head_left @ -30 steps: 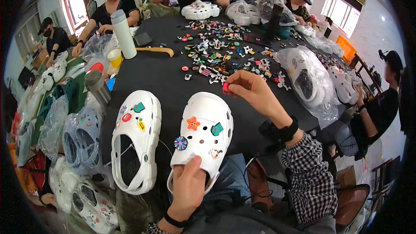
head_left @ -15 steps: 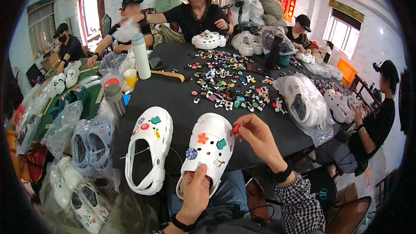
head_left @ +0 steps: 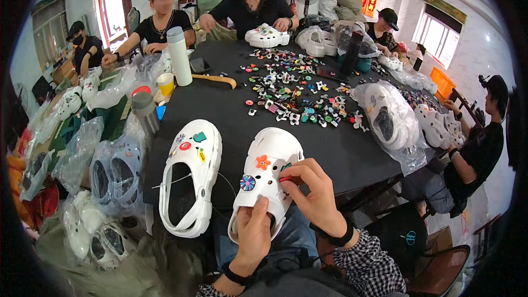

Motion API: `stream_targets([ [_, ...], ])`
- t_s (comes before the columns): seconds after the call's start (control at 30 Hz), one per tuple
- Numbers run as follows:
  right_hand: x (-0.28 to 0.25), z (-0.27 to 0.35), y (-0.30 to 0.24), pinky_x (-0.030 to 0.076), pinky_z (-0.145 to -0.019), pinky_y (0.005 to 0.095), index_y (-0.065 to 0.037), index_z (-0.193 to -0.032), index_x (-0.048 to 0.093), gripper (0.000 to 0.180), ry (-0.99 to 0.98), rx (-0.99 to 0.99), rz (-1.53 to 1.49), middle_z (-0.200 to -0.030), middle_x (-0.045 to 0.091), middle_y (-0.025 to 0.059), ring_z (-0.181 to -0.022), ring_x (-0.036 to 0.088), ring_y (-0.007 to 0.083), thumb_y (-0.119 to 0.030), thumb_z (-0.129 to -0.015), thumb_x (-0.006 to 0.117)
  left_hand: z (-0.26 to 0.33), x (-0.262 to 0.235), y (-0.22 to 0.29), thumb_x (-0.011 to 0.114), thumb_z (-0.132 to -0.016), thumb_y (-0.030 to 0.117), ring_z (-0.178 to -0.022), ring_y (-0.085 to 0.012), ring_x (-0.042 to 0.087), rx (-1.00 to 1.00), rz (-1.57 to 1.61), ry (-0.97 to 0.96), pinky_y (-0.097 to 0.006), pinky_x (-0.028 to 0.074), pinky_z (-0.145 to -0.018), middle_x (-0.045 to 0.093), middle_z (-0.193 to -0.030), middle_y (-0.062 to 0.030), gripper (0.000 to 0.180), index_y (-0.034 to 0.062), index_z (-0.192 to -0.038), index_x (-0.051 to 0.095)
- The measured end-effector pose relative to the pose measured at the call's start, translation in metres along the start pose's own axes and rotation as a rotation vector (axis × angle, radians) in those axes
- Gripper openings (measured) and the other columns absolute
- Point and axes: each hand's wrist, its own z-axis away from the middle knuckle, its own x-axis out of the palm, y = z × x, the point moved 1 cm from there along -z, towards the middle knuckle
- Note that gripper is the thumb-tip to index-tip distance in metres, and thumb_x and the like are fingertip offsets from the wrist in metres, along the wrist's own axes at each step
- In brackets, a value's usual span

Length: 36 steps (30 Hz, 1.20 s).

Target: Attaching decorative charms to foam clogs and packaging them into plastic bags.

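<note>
My left hand (head_left: 254, 236) grips a white clog (head_left: 275, 144) by its foot opening, thumb on top and the other fingers out of sight inside. An orange starfish charm (head_left: 263, 162) and a blue striped flower charm (head_left: 247, 182) sit in its holes. Over the right side of the upper, my right hand (head_left: 312, 190) pinches a small red shoe charm (head_left: 285, 179) against the clog; these fingers partly cover a green charm. To the left, a second white clog (head_left: 204, 195) with several charms lies on the black table (head_left: 220, 110), joined by a thin cord.
Loose charms (head_left: 297, 104) lie heaped beyond the clogs. At left stand a grey tumbler (head_left: 145, 113), a yellow cup (head_left: 165, 84) and a pale bottle (head_left: 179, 58). Bagged white clogs (head_left: 388, 115) lie at right, bagged grey-blue clogs (head_left: 115, 173) at left. Several co-workers sit around.
My right hand has moved left with the red charm, from beside the clog onto its upper. The clog has shifted slightly up and right. Across the table, a co-worker's outstretched arm has come back.
</note>
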Motion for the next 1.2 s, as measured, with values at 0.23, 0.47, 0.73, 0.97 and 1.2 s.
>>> stream_targets([
  [0.23, 0.011, 0.009, 0.0, 0.051, -0.065, 0.0259, 0.0, -0.095, 0.06, 0.024, 0.112, -0.013, 0.045, -0.09, 0.059, 0.0098, -0.076, 0.065, 0.0165, 0.01, -0.075, 0.07, 0.004, -0.01, -0.009, 0.048, -0.099, 0.006, -0.124, -0.0262, 0.051, -0.048, -0.016, 0.084, -0.042, 0.04, -0.107, 0.049, -0.135, -0.0164, 0.042, -0.0021, -0.138, 0.036],
  [0.47, 0.01, 0.011, -0.006, 0.049, -0.064, 0.0258, -0.001, -0.095, 0.059, 0.019, 0.107, -0.023, 0.045, -0.089, 0.057, 0.008, -0.073, 0.06, 0.0148, 0.007, -0.08, 0.067, 0.007, -0.005, -0.009, 0.05, -0.099, 0.007, -0.113, -0.0136, 0.055, 0.002, 0.028, 0.019, -0.029, 0.045, -0.096, 0.055, -0.128, -0.0088, 0.038, -0.0019, -0.135, 0.041],
  [0.73, -0.028, -0.056, 0.016, 0.048, -0.071, 0.0219, -0.001, -0.098, 0.059, 0.012, 0.03, 0.123, -0.257, -0.092, 0.061, 0.0023, -0.08, 0.059, 0.0084, 0.002, -0.086, 0.063, 0.003, -0.011, -0.009, 0.051, -0.099, 0.009, -0.114, -0.0166, 0.056, -0.01, -0.006, 0.035, -0.03, 0.044, -0.098, 0.055, -0.129, -0.0114, 0.04, -0.0038, -0.136, 0.041],
  [0.97, -0.036, -0.158, 0.104, 0.05, -0.068, 0.0297, -0.003, -0.097, 0.067, 0.016, -0.281, 0.096, 0.188, -0.083, 0.066, 0.0082, -0.072, 0.061, 0.0154, -0.012, -0.084, 0.066, 0.008, -0.003, -0.005, 0.052, -0.097, 0.008, -0.116, -0.0219, 0.055, -0.037, -0.092, 0.059, -0.035, 0.043, -0.099, 0.054, -0.129, -0.0142, 0.041, -0.0049, -0.134, 0.041],
  [1.2, 0.032, -0.191, 0.169, 0.051, -0.083, 0.0425, -0.01, -0.098, 0.069, 0.02, -0.429, -0.009, 0.721, -0.105, 0.061, 0.0122, -0.096, 0.061, 0.032, -0.012, -0.083, 0.056, 0.009, -0.025, -0.006, 0.055, -0.095, 0.006, -0.109, -0.0201, 0.058, 0.065, -0.161, 0.185, -0.033, 0.045, -0.094, 0.059, -0.122, -0.0122, 0.036, -0.0056, -0.128, 0.047],
])
